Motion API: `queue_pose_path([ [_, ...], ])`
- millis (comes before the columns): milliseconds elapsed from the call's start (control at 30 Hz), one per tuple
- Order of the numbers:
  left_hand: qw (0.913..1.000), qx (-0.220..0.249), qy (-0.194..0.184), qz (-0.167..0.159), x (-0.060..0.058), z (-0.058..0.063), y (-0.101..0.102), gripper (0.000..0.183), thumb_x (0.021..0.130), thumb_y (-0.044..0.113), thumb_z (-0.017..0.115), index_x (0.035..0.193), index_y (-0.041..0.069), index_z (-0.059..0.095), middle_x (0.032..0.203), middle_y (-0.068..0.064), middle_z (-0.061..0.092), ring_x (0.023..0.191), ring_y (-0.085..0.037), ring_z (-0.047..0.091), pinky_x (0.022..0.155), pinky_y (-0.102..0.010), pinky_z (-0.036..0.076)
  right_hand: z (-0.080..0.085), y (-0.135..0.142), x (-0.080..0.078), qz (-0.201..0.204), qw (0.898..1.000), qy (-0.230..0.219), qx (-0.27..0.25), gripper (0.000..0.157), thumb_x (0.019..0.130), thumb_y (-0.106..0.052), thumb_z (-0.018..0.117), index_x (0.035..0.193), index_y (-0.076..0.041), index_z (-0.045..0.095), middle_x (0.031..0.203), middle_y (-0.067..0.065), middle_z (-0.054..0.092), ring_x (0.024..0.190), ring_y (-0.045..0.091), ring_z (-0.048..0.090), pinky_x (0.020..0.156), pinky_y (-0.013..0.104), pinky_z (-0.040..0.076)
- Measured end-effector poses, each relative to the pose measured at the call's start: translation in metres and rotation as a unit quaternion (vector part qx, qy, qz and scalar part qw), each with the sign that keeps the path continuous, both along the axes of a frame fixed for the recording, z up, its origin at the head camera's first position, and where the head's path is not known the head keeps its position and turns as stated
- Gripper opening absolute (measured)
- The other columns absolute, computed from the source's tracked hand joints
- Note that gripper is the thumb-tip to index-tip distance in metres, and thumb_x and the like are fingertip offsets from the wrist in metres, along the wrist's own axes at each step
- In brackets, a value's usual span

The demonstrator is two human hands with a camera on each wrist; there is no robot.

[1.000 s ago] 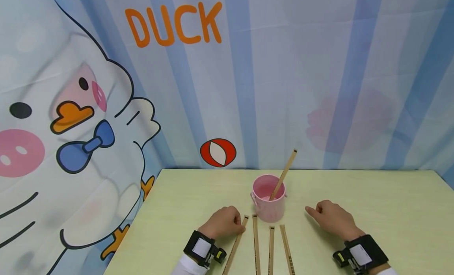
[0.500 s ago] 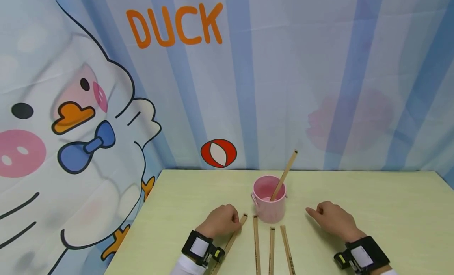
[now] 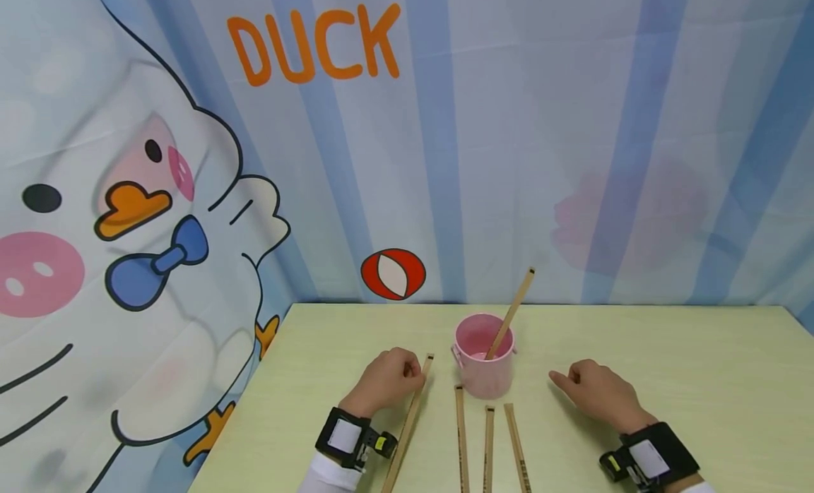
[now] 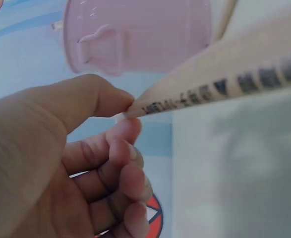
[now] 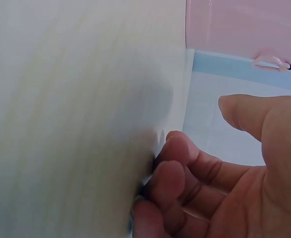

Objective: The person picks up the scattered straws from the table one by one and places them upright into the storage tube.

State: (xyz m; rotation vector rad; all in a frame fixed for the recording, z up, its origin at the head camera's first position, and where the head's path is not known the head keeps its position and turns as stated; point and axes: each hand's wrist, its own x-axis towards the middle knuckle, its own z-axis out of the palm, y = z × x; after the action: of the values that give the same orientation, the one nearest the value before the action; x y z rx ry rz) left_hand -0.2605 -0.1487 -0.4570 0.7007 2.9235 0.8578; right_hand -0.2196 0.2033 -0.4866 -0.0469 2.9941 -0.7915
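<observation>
Between thumb and index finger, my left hand [image 3: 384, 381] pinches a pale wooden stick [image 3: 407, 434] near its far end. Black print runs along the stick's side in the left wrist view, where the near part looms large and blurred. The stick slants back toward my forearm. Just beyond it to the right stands a small pink bucket [image 3: 486, 374] with another wooden stick [image 3: 512, 311] leaning in it. My right hand [image 3: 598, 393] rests on the table right of the bucket, fingers loosely curled, holding nothing; in the right wrist view its thumb stands apart from the fingers.
Three more wooden sticks lie on the table in front of the bucket: a left one [image 3: 461, 440], a middle one [image 3: 488, 450] and a right one [image 3: 518, 450]. The pale table [image 3: 731, 366] ends at a blue striped curtain [image 3: 528, 126] with a duck print.
My left hand has moved away from me and slightly left, taking its stick with it, farther from the other sticks. The right hand and the bucket stay in place.
</observation>
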Motion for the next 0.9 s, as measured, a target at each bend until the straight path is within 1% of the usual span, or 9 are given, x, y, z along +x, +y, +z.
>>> queue_pose_path([
  [100,0.9996,0.018,0.020,0.007,-0.002,0.008,-0.003,0.016,0.084,0.022,0.062,0.069,0.017,0.059,0.057,0.007,0.046,0.052,-0.007,0.044,0.050,-0.024,0.035,-0.001,0.000,0.000,-0.001,1.000,0.001,-0.002,0.048,0.090,-0.053,0.048,0.062,-0.013,0.051,0.051,-0.003,0.039,0.047,0.013,0.038,0.045,0.028,0.027],
  [267,0.9965,0.056,0.056,0.026,-0.003,0.025,-0.008,0.014,0.086,0.024,0.060,0.073,0.018,0.059,0.060,0.006,0.046,0.054,-0.009,0.043,0.052,-0.025,0.035,-0.002,0.000,-0.002,-0.002,1.000,-0.001,-0.009,0.049,0.090,-0.052,0.048,0.061,-0.013,0.050,0.051,-0.003,0.038,0.047,0.013,0.037,0.045,0.028,0.026],
  [367,0.9898,0.090,0.099,0.048,-0.005,0.034,-0.007,0.014,0.085,0.024,0.061,0.073,0.018,0.058,0.061,0.005,0.047,0.056,-0.010,0.044,0.052,-0.026,0.036,-0.002,0.001,-0.002,-0.004,1.000,-0.005,-0.009,0.049,0.090,-0.053,0.047,0.061,-0.013,0.049,0.051,-0.003,0.038,0.047,0.013,0.038,0.045,0.028,0.026],
  [433,0.9808,0.121,0.138,0.065,-0.006,0.040,-0.006,0.013,0.085,0.024,0.061,0.074,0.017,0.059,0.062,0.006,0.047,0.057,-0.011,0.045,0.052,-0.027,0.038,-0.003,0.002,-0.001,-0.006,1.000,-0.007,-0.009,0.049,0.090,-0.053,0.048,0.061,-0.013,0.049,0.051,-0.003,0.038,0.047,0.013,0.037,0.045,0.028,0.026],
  [533,0.9591,0.177,0.205,0.081,-0.010,0.051,-0.005,0.012,0.085,0.023,0.063,0.076,0.015,0.060,0.063,0.006,0.049,0.058,-0.010,0.046,0.052,-0.027,0.040,-0.003,0.002,-0.001,-0.006,1.000,-0.008,-0.010,0.049,0.090,-0.052,0.048,0.062,-0.013,0.050,0.051,-0.002,0.038,0.047,0.013,0.037,0.045,0.028,0.026],
  [633,0.9305,0.238,0.268,0.076,-0.013,0.067,-0.004,0.012,0.086,0.021,0.063,0.080,0.011,0.062,0.066,0.003,0.052,0.058,-0.010,0.048,0.053,-0.027,0.043,-0.003,0.002,-0.001,-0.008,1.000,-0.009,-0.011,0.048,0.090,-0.052,0.048,0.061,-0.013,0.050,0.051,-0.003,0.038,0.047,0.013,0.038,0.045,0.028,0.026],
  [767,0.8911,0.301,0.332,0.069,-0.013,0.096,-0.001,0.010,0.087,0.016,0.062,0.084,0.006,0.063,0.069,-0.002,0.057,0.059,-0.011,0.050,0.054,-0.028,0.045,-0.003,0.001,-0.002,-0.010,1.000,-0.007,-0.010,0.048,0.090,-0.050,0.049,0.061,-0.013,0.050,0.051,-0.003,0.038,0.047,0.013,0.037,0.045,0.028,0.026],
  [833,0.8721,0.323,0.360,0.074,-0.011,0.111,0.002,0.009,0.087,0.011,0.061,0.084,0.003,0.063,0.069,-0.006,0.057,0.059,-0.013,0.050,0.054,-0.029,0.044,-0.002,0.001,-0.002,-0.010,1.000,-0.006,-0.010,0.047,0.090,-0.049,0.049,0.061,-0.013,0.050,0.051,-0.003,0.037,0.047,0.013,0.037,0.045,0.028,0.026],
  [900,0.8558,0.337,0.385,0.080,-0.009,0.123,0.006,0.008,0.086,0.007,0.061,0.084,0.000,0.063,0.069,-0.009,0.058,0.059,-0.016,0.050,0.053,-0.030,0.043,-0.001,0.001,-0.002,-0.009,1.000,-0.004,-0.011,0.047,0.090,-0.049,0.049,0.061,-0.013,0.050,0.051,-0.003,0.037,0.047,0.013,0.037,0.045,0.028,0.026],
])
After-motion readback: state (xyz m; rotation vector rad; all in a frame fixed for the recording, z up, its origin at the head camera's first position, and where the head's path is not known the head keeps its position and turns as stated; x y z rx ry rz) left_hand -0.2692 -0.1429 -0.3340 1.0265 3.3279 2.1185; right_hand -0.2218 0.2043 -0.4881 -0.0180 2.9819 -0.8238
